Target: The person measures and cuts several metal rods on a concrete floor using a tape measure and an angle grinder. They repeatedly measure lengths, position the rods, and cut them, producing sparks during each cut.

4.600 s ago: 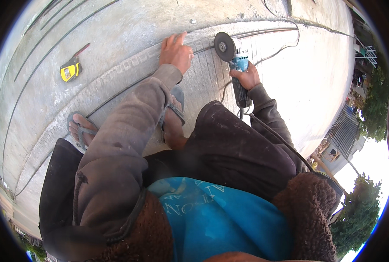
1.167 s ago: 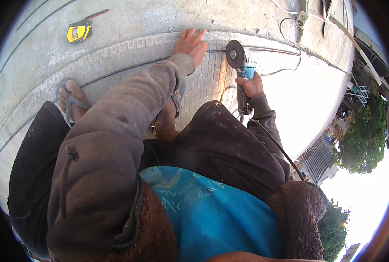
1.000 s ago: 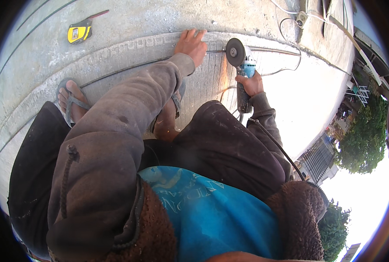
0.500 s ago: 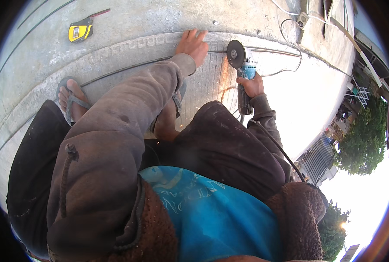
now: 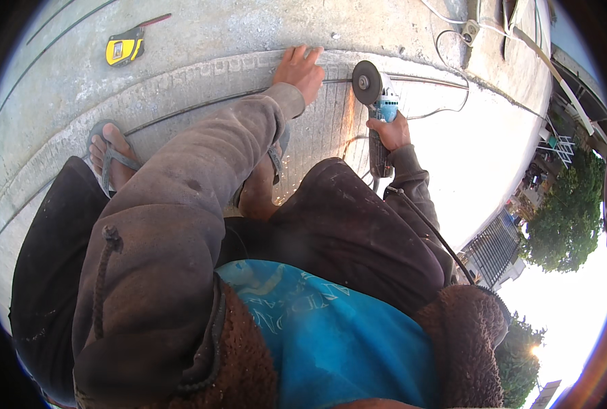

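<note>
My right hand point(image 5: 390, 131) is closed round the dark body of an angle grinder point(image 5: 380, 146) with a teal and silver head. Its dark cutting disc point(image 5: 366, 82) stands at a thin metal rod point(image 5: 201, 103) lying along the concrete. An orange streak of sparks point(image 5: 350, 112) runs from the disc toward my feet. My left hand point(image 5: 299, 73) lies over the rod, left of the disc, with its fingers stretched out and a little apart on the concrete edge. The stretch of rod under that palm is hidden.
A yellow and black tape measure point(image 5: 125, 48) lies on the concrete at upper left. My sandalled foot point(image 5: 114, 155) is beside the rod, the other close to the sparks. A cable point(image 5: 446, 109) loops at right near a socket block point(image 5: 470, 31). More rods point(image 5: 58, 61) lie far left.
The grinder has shifted very slightly left, its disc still at the rod. Sparks still fly, with more specks near my foot. My left hand stays in place.
</note>
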The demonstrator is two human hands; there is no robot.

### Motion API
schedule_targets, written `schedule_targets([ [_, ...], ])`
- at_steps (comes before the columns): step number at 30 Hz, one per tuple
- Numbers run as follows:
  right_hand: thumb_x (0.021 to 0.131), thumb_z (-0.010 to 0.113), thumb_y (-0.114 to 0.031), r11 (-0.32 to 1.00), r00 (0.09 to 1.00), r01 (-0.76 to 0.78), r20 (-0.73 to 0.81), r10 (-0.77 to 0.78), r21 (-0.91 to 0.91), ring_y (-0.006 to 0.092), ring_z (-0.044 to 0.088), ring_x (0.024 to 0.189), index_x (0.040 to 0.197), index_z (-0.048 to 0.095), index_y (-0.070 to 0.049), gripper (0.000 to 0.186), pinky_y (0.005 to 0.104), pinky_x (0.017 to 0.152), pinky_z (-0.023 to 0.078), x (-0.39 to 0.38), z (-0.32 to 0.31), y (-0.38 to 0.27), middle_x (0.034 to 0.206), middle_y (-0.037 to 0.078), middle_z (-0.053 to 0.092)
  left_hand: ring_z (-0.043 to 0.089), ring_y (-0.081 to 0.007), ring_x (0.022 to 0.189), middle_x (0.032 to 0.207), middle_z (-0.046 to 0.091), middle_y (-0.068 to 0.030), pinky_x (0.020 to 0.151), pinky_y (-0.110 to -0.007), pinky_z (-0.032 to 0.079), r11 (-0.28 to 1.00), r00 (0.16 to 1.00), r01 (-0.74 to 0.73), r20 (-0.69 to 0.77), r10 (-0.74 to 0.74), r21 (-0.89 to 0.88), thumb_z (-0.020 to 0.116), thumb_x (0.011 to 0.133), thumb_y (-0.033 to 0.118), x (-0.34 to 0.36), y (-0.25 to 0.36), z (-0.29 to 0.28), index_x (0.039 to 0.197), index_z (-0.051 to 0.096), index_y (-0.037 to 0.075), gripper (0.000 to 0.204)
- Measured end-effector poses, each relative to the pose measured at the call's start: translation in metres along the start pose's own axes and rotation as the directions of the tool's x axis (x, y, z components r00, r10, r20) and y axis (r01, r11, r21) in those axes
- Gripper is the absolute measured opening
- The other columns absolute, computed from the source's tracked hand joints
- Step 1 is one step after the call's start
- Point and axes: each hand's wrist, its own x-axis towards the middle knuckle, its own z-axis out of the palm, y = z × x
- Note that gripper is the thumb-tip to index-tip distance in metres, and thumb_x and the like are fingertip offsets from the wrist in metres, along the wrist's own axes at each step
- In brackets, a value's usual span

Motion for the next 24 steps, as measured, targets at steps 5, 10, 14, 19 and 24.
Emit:
schedule_targets([
  [5,0.062,0.074,-0.028,0.999,1.0,0.025,0.006,-0.025,0.042,0.0254,0.067,0.081,0.106,0.064,0.002,0.055,0.0367,0.075,0.053,0.01,0.001,0.002,0.09,0.016,0.069,0.04,-0.0337,0.128,0.141,0.048,-0.0109,0.107,-0.046,0.031,1.0,1.0,-0.001,0.005,0.001,0.006,0.067,0.081,0.017,0.001,0.0,0.001,0.082,0.076,0.01,0.011],
  [10,0.062,0.075,-0.029,0.999,1.0,-0.014,-0.004,0.014,-0.043,0.0262,0.067,0.084,0.108,0.064,0.002,0.057,0.0371,0.076,0.053,0.004,-0.002,-0.006,0.092,0.017,0.069,0.04,-0.034,0.129,0.141,0.049,-0.0111,0.108,-0.046,0.031,1.0,1.0,0.001,-0.004,-0.001,0.005,0.067,0.081,0.016,0.0,0.0,0.001,0.081,0.076,0.01,0.011],
  [14,0.062,0.075,-0.03,0.996,0.999,-0.033,0.003,0.033,-0.082,0.0271,0.067,0.086,0.11,0.063,0.001,0.058,0.0376,0.078,0.053,0.005,-0.001,0.002,0.094,0.017,0.069,0.04,-0.0342,0.129,0.141,0.049,-0.0111,0.108,-0.047,0.03,1.0,1.0,-0.001,0.008,0.001,0.013,0.066,0.081,0.016,0.001,0.0,0.0,0.081,0.076,0.011,0.012],
  [19,0.063,0.074,-0.03,0.998,1.0,-0.017,0.007,0.017,-0.06,0.0275,0.067,0.088,0.111,0.063,0.0,0.058,0.0378,0.079,0.052,0.004,-0.002,0.0,0.096,0.017,0.069,0.04,-0.0345,0.129,0.141,0.048,-0.0113,0.109,-0.047,0.029,1.0,1.0,0.004,-0.004,-0.004,-0.004,0.065,0.082,0.016,0.0,0.001,-0.002,0.081,0.076,0.01,0.012],
  [24,0.062,0.074,-0.03,0.998,1.0,0.005,0.007,-0.005,-0.055,0.0277,0.067,0.088,0.111,0.063,0.001,0.059,0.0382,0.08,0.052,0.01,-0.002,0.001,0.096,0.017,0.069,0.04,-0.0348,0.129,0.141,0.048,-0.0118,0.109,-0.046,0.029,1.0,1.0,0.011,-0.008,-0.011,-0.023,0.065,0.082,0.015,0.0,0.002,-0.002,0.081,0.076,0.009,0.013],
])
